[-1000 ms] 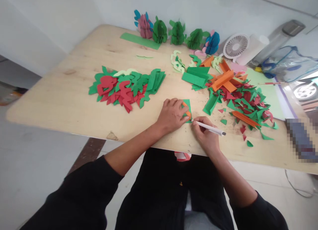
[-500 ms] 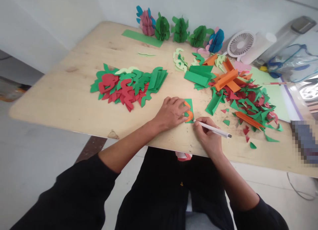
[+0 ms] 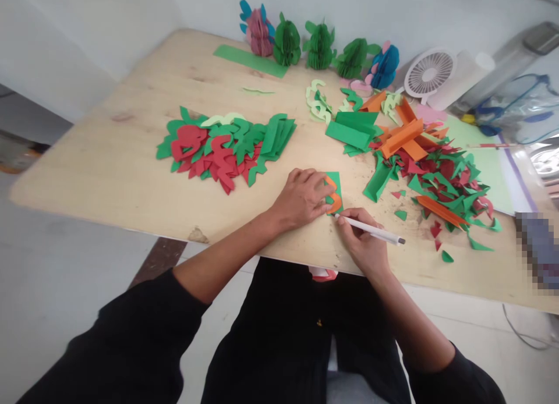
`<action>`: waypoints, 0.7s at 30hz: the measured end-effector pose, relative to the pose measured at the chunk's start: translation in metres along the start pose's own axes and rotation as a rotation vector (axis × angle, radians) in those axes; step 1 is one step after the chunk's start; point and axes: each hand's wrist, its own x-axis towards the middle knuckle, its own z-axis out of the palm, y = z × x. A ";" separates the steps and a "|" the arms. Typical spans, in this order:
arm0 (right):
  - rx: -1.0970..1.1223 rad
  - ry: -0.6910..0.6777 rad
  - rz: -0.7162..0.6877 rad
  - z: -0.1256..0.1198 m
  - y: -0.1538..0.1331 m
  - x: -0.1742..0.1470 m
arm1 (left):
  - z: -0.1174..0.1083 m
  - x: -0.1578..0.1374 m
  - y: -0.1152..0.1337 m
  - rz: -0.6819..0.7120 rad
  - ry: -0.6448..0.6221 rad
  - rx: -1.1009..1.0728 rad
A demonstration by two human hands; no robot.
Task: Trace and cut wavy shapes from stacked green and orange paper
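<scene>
A small green paper rectangle (image 3: 335, 179) lies near the table's front edge with a curved orange paper cutout (image 3: 336, 201) on top. My left hand (image 3: 301, 197) is open, its slightly bent fingers pressing both down from the left and covering part of them. In my right hand (image 3: 364, 244) a white pen (image 3: 371, 228) is pinched, its tip at the lower edge of the orange cutout. To the left sits a pile of red cutouts (image 3: 222, 165) and green cutouts (image 3: 244, 139).
Folded orange strips (image 3: 402, 137), green strips (image 3: 351, 130) and paper scraps (image 3: 449, 177) crowd the right side. Along the wall stand several paper figures (image 3: 320, 48), then a white fan (image 3: 430, 73) and a bottle (image 3: 502, 60). A green strip (image 3: 251, 60) lies at the back.
The pen tip has moved left along the lower edge of the orange cutout, with my right hand following slightly. My left hand stays in place. The view has shifted a little.
</scene>
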 end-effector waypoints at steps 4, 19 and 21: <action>0.009 0.001 0.000 0.000 0.000 0.000 | 0.001 0.000 0.000 -0.008 0.000 -0.018; -0.007 -0.024 -0.004 -0.001 -0.004 0.002 | -0.001 -0.001 0.000 -0.010 -0.027 -0.033; -0.014 -0.030 -0.004 0.000 -0.004 0.003 | -0.002 -0.001 0.000 -0.015 -0.033 -0.035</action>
